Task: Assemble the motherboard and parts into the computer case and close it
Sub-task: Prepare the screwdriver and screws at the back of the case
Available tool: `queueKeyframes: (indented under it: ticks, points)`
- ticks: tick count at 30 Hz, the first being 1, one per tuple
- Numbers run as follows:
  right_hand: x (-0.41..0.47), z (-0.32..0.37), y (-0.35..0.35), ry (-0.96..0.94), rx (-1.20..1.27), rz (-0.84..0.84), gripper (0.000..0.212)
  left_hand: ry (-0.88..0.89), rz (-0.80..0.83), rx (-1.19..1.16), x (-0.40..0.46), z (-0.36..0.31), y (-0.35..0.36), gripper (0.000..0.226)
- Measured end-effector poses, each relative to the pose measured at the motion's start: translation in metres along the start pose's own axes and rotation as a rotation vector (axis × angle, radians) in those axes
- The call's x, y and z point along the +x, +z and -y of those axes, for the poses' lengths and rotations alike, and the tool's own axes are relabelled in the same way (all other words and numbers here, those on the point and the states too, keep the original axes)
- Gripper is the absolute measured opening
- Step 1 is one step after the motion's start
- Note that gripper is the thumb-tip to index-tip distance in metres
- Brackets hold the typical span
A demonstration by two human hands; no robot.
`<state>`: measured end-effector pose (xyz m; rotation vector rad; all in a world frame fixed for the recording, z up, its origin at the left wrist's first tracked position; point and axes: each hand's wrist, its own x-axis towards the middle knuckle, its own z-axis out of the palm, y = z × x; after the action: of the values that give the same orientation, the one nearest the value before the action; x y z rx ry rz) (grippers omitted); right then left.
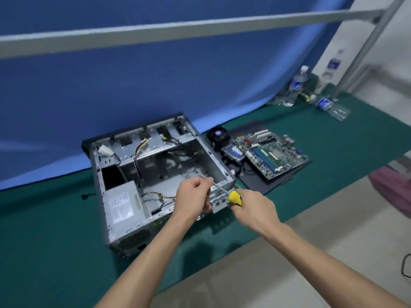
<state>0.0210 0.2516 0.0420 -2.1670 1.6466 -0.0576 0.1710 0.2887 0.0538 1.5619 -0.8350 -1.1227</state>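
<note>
Two hands on one screwdriver above the open case

Right hand (253, 207) wraps the yellow handle of the screwdriver (234, 197); left hand (195, 194) pinches its metal shaft near the tip, over the computer case (124, 218) on the green mat (55, 252). Motherboard (270, 153) lies outside, just right of the case, with the cooler fan (219, 135) beside it. I judge this as tool preparation; the board still needs lifting in and aligning before any screws go in
</note>
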Motion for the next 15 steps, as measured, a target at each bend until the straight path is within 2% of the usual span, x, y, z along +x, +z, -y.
queueKeyframes:
  ticks: [2,4,7,11,15]
  points:
    - [0.016,-0.011,-0.013,0.047,0.117,-0.026,0.018,0.059,0.043,0.059,0.012,-0.014,0.012,0.037]
    - [0.031,-0.018,-0.021,0.099,0.256,-0.027,0.031,0.080,0.050,0.128,0.025,-0.019,0.020,0.035]
    - [0.061,-0.028,-0.023,0.154,0.443,-0.020,0.046,0.067,-0.030,0.280,0.054,-0.019,0.032,0.046]
    - [0.113,-0.048,-0.020,0.155,0.554,0.057,0.038,0.012,-0.133,0.408,0.105,-0.013,0.050,0.046]
    - [0.170,-0.066,-0.010,0.145,0.593,0.133,0.044,-0.049,-0.283,0.615,0.152,-0.007,0.070,0.037]
